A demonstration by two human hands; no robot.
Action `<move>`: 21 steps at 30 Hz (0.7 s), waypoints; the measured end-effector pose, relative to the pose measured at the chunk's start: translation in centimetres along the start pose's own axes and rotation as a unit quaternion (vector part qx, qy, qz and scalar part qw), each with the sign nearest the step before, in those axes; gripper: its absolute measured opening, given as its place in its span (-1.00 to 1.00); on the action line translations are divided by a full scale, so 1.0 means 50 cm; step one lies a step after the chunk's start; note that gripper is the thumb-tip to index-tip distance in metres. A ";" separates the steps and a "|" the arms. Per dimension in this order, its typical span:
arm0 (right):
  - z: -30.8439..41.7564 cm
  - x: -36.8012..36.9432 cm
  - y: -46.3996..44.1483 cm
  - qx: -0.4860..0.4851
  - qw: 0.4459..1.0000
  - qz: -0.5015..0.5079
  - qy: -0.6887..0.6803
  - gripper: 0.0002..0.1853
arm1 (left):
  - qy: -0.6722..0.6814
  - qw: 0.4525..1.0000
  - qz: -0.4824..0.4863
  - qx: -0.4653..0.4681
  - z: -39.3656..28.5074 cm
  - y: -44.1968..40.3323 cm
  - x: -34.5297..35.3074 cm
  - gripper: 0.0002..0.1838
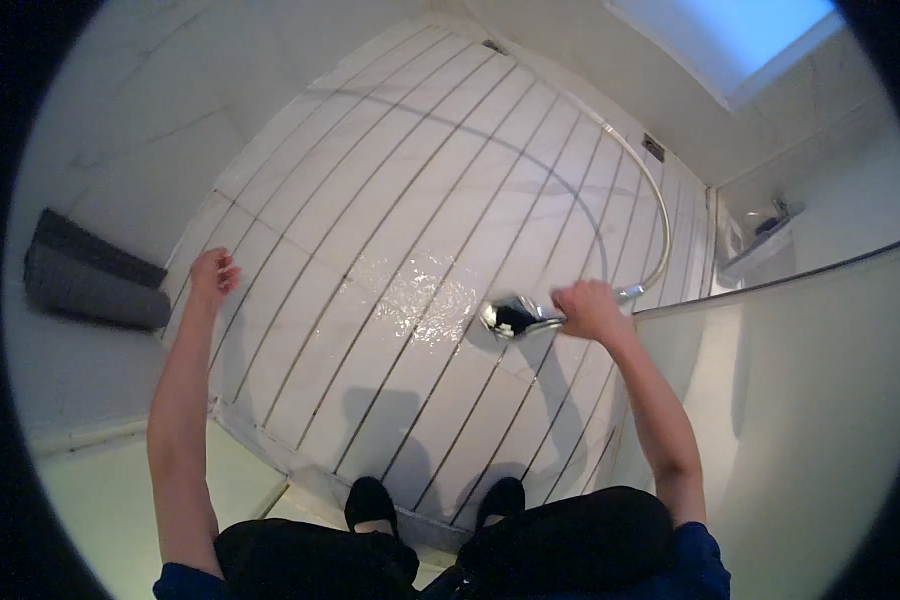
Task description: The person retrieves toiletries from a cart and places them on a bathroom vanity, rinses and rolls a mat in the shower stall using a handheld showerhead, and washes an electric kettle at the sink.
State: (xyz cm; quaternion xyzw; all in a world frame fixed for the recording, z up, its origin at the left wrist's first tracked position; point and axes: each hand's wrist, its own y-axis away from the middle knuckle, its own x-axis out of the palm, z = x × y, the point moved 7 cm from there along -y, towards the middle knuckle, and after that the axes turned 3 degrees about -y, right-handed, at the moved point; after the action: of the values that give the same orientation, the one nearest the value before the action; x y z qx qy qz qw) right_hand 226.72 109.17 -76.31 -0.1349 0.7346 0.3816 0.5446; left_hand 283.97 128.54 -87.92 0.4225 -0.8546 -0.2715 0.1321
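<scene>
My right hand (592, 312) is wrapped around the handle of a chrome shower head (516, 316). The head tilts down above a white floor (300, 270) lined with dark grooves. Water splashes (418, 298) onto the floor just left of the shower head. A metal shower hose (658, 205) runs from the handle in a curve towards the far wall. My left hand (215, 275) holds nothing; its fingers are loosely bent and slightly apart, near the left edge of the floor.
A dark grey rolled mat (100, 275) lies at the left wall. A curved glass panel (800, 350) stands at the right, with a small shelf (760, 245) behind it. My black shoes (372, 505) are at the floor's near edge. A bright window (735, 40) is upper right.
</scene>
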 end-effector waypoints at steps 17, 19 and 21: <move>0.150 -0.192 -0.064 0.108 0.584 -0.182 -0.784 -0.86 | 0.224 0.857 0.443 0.138 -0.191 0.461 0.686 -0.50; 0.072 -0.198 -0.004 0.150 0.496 -0.272 -0.811 -0.87 | 0.155 0.931 0.323 -0.073 -0.174 0.518 0.643 -0.55; 0.003 -0.199 0.046 0.238 0.307 -0.315 -0.866 -0.86 | 0.126 0.937 0.311 -0.095 -0.127 0.550 0.554 -0.61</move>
State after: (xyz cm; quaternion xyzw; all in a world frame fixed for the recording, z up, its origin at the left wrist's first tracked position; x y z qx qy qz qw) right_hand 229.11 108.66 -66.40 0.1874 -0.1976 -0.1127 0.9556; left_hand 252.13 117.94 -67.02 0.1514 -0.8898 -0.2412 0.3565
